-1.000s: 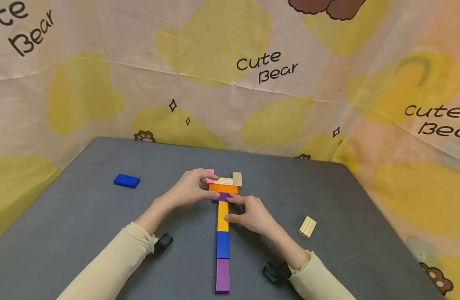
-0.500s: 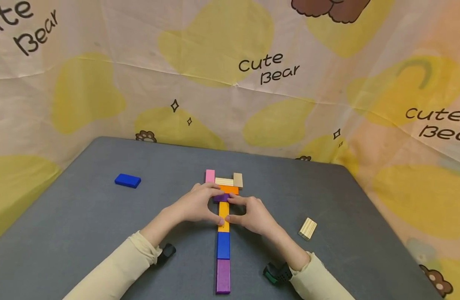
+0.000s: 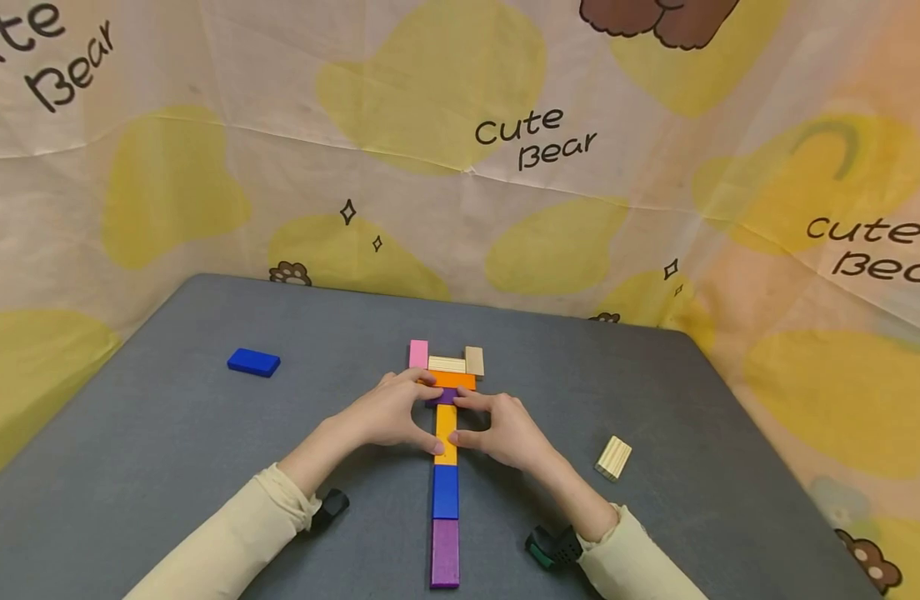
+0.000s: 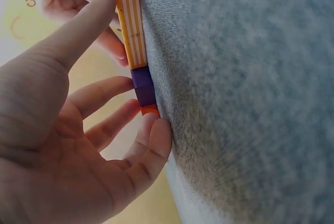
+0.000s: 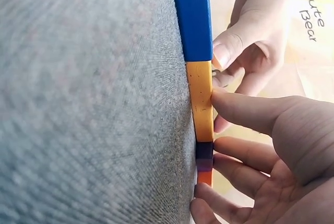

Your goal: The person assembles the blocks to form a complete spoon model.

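A line of blocks runs away from me. Purple (image 3: 445,554) and blue (image 3: 445,492) blocks lie nearest, followed by a yellow block (image 3: 447,423), a short dark purple block (image 3: 447,397) and a crosswise orange block (image 3: 456,380). My left hand (image 3: 388,412) touches the line from the left, thumb on the yellow block, fingers spread beside the dark purple and orange ones. From the right, my right hand (image 3: 508,429) rests its thumb against the yellow block's side and its forefinger at the dark purple block. In the right wrist view, its fingers line the edge of the yellow block (image 5: 201,98).
Beyond the orange block lie a pink block (image 3: 418,353), a striped pale wood block (image 3: 447,364) and a tan block (image 3: 474,361). A loose blue block (image 3: 253,362) lies far left on the grey table (image 3: 205,467); a striped wood block (image 3: 613,458) lies to the right.
My left hand has come nearer, its thumb going from the dark purple block to the yellow one, and the pink block is uncovered. The right hand has stayed in place.
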`<state>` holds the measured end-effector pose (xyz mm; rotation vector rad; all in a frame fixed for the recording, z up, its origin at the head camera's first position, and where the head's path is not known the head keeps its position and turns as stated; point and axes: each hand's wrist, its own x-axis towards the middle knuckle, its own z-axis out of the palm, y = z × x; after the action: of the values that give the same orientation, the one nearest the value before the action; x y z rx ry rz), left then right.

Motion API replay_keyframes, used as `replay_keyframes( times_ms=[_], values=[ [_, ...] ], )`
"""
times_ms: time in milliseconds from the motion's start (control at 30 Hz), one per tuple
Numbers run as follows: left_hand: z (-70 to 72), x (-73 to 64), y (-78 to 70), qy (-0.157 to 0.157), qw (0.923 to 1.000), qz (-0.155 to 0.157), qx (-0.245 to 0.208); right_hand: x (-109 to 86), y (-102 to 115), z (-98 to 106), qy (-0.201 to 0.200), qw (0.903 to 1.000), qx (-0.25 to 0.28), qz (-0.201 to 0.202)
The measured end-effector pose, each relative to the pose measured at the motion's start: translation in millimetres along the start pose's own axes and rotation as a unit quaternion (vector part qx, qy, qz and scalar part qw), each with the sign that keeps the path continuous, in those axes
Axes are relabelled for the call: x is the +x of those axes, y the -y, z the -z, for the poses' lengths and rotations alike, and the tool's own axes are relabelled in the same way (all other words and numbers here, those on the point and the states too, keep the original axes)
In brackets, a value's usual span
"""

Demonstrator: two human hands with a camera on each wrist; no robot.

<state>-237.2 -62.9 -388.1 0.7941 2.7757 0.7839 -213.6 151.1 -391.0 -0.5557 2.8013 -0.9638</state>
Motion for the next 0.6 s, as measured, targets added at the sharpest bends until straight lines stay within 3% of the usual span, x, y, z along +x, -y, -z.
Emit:
replay_keyframes(
  times_ms=[367,600],
  values=[
    [-1.1,0.2,-0.9,0.004,0.9999,0.011,0.001,1.4,-9,8,0.001,0.9996,0.024,0.013],
    [-1.1,0.6,-1.7,0.003,0.9999,0.015,0.003,-1.9,-12,39,0.001,0.9956,0.084,0.041]
  ],
)
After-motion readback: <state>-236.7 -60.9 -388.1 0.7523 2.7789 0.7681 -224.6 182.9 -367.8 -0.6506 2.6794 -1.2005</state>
